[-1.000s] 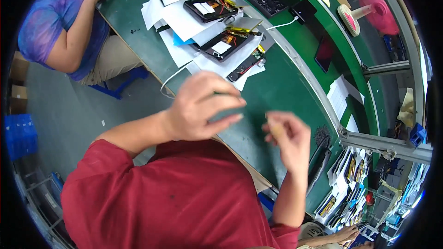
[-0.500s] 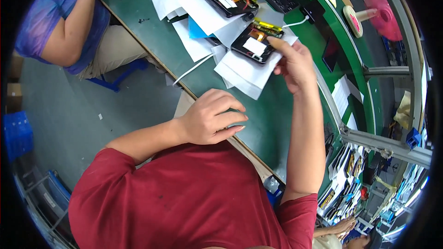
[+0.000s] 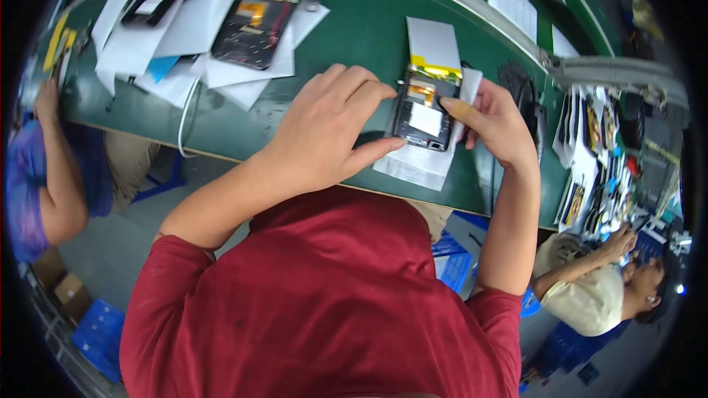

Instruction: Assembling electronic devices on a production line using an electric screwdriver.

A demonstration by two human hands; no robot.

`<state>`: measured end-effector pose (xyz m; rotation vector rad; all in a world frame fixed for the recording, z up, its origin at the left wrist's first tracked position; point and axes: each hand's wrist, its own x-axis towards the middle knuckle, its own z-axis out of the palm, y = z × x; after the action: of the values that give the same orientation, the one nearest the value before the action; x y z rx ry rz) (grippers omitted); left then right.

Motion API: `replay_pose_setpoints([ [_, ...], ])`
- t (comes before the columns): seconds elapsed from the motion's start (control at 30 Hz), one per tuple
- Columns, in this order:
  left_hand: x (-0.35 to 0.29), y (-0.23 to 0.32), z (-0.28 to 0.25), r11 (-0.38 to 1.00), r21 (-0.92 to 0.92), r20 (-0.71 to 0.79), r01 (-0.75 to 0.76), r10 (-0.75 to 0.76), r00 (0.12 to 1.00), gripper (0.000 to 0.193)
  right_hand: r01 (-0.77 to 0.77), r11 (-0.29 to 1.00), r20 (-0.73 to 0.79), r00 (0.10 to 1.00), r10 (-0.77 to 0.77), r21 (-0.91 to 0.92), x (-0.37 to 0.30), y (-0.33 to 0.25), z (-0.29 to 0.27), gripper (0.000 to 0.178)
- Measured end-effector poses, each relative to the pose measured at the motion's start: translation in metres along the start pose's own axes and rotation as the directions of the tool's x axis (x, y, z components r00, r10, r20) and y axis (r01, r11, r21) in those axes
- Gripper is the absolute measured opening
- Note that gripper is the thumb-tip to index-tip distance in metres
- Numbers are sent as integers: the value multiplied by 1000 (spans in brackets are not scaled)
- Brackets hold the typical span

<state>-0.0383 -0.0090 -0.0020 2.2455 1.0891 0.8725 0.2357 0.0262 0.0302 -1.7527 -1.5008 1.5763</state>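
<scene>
Moved since half a second ago: both hands now together at the centre of the frame, with the opened phone body (image 3: pixel 422 114) between them, no longer far up at the paper stacks. Left hand (image 3: pixel 324 133) curled over the phone's left side, fingertips at the upper edge, thumb pressing the lower left edge. Right hand (image 3: pixel 495 127) gripping the right edge, thumb laid on the inner face near the white patch. Phone resting on a white sheet (image 3: pixel 414 166) close to the near edge of the green table (image 3: pixel 354 37).

Judged from this: back still open, yellow tape and orange flex still bare, so fitting work probably in the middle, closing not yet done.

Little room toward the table edge below; free green surface above the left hand. Farther, upper left: another opened phone (image 3: pixel 254 18) on loose papers (image 3: pixel 184 29). Right of the frame: rack of flat parts (image 3: pixel 590 147), close to the right elbow side.
</scene>
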Motion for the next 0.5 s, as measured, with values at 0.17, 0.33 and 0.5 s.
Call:
replay_pose_setpoints([
  [0.17,-2,4,9,994,108,70,-15,7,998,56,128,870,-416,838,-352,-476,-32,5,11,46],
  [0.33,6,12,7,992,86,93,92,-100,991,55,474,738,-301,701,-646,-481,-53,39,26,48],
  [0.5,51,2,-7,982,1,29,191,-190,981,52,555,664,-243,646,-724,-502,-36,55,43,36],
])
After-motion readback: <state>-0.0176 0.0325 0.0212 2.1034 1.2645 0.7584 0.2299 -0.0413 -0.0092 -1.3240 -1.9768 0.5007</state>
